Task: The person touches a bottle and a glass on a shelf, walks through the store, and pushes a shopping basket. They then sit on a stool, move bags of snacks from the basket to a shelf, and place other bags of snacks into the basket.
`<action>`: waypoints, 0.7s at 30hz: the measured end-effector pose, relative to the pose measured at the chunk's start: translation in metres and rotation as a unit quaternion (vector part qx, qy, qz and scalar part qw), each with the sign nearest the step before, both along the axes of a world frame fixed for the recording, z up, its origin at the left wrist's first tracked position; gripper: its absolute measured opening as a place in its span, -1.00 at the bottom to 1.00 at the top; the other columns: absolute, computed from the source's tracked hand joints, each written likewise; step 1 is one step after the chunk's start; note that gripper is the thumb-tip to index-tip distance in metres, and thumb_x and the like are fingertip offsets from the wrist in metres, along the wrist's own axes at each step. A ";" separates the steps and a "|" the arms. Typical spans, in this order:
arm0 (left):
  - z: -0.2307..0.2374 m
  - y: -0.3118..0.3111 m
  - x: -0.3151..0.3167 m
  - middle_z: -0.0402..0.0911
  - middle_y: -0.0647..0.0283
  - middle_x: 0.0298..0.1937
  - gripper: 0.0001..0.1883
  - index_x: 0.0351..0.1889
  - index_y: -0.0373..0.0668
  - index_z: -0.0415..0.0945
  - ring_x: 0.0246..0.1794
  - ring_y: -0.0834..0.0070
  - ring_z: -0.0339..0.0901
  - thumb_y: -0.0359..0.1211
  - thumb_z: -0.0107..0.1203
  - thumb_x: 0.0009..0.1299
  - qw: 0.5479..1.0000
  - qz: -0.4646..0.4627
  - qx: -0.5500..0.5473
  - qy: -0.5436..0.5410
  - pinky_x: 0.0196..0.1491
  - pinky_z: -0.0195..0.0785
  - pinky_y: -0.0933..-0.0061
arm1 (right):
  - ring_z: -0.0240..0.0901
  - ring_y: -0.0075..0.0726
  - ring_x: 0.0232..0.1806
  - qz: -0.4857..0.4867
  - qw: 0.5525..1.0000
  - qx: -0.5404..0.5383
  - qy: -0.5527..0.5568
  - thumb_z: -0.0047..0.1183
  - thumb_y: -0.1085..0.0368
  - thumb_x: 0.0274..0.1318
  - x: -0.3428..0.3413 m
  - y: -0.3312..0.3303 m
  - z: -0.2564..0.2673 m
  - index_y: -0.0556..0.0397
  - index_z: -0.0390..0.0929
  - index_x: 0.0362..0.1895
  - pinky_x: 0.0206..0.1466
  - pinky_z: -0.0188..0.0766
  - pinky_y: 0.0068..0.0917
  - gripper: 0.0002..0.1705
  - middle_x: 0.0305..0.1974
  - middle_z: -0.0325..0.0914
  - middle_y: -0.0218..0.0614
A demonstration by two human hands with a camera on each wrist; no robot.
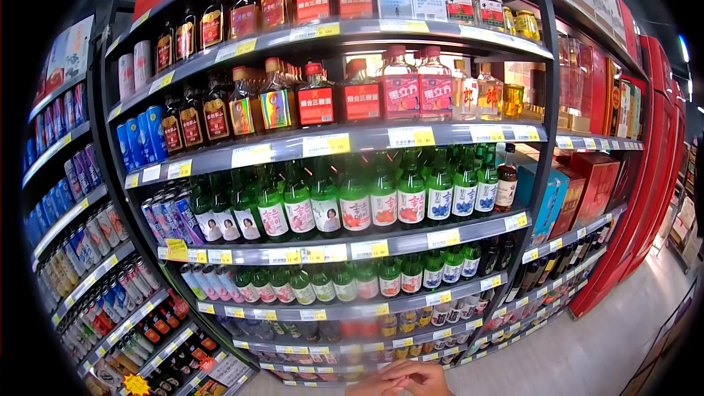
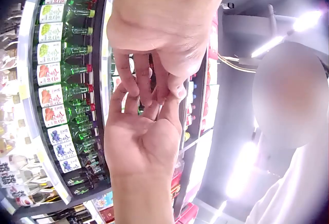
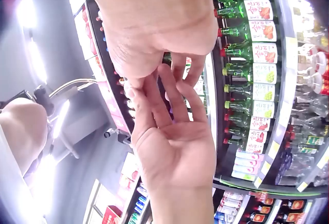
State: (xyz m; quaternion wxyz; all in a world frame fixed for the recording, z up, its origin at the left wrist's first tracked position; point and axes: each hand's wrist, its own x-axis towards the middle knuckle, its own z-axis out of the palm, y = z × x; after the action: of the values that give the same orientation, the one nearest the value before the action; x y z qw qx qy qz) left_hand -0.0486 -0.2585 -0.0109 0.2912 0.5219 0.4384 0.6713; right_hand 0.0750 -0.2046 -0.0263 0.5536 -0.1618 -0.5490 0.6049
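At the bottom of the head view my left hand (image 1: 380, 383) and right hand (image 1: 424, 376) meet in front of the shelves. In the left wrist view the left hand (image 2: 159, 39) is above, and its loosely bent fingers meet those of the right hand (image 2: 144, 136) below. The right wrist view shows the same contact, the right hand (image 3: 154, 39) on top and the left hand (image 3: 177, 147) underneath, palm showing. Neither hand holds any goods. Green bottles (image 1: 355, 202) with fruit labels stand on the shelf beyond the hands.
Brown and clear liquor bottles (image 1: 316, 103) fill the upper shelves, above price tags (image 1: 326, 144). Canned drinks (image 1: 88, 238) line the rack at left. At right are boxed bottles (image 1: 589, 187), a red display (image 1: 623, 176) and the pale floor (image 1: 557, 356).
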 end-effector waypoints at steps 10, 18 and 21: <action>-0.008 -0.007 0.007 0.71 0.16 -0.28 -0.80 -0.22 -0.32 0.66 -0.40 0.53 0.50 -0.36 0.29 0.30 1.000 -0.003 0.012 -0.010 -0.31 0.34 0.51 | 0.55 -0.32 -0.13 0.001 0.999 0.044 -0.022 0.28 0.44 0.06 0.006 0.015 -0.027 0.19 0.57 -0.17 -0.08 0.47 -0.43 -0.76 -0.17 0.61 -0.17; 0.006 -0.017 0.012 0.71 0.16 -0.09 -0.63 -0.07 -0.35 0.61 -0.19 0.52 0.55 -0.17 0.09 0.47 0.993 -0.110 0.011 -0.043 -0.11 0.39 0.45 | 0.55 -0.37 -0.14 0.018 0.998 0.061 -0.023 0.33 0.55 -0.06 0.011 0.009 -0.009 0.18 0.60 -0.19 -0.04 0.46 -0.47 -0.71 -0.19 0.63 -0.21; 0.004 -0.017 0.011 0.72 0.19 -0.09 -0.61 -0.09 -0.35 0.61 -0.20 0.53 0.55 -0.15 0.09 0.47 0.997 -0.075 -0.014 -0.003 -0.12 0.40 0.49 | 0.55 -0.46 -0.16 -0.004 0.997 0.023 -0.070 0.35 0.53 -0.06 0.012 0.007 -0.012 0.19 0.66 -0.21 -0.07 0.46 -0.54 -0.74 -0.21 0.65 -0.25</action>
State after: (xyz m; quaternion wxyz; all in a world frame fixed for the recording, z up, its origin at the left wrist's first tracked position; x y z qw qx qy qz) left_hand -0.0379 -0.2757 -0.0070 0.3491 0.5470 0.4063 0.6433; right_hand 0.0869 -0.1974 -0.0386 0.5195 -0.1931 -0.5996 0.5774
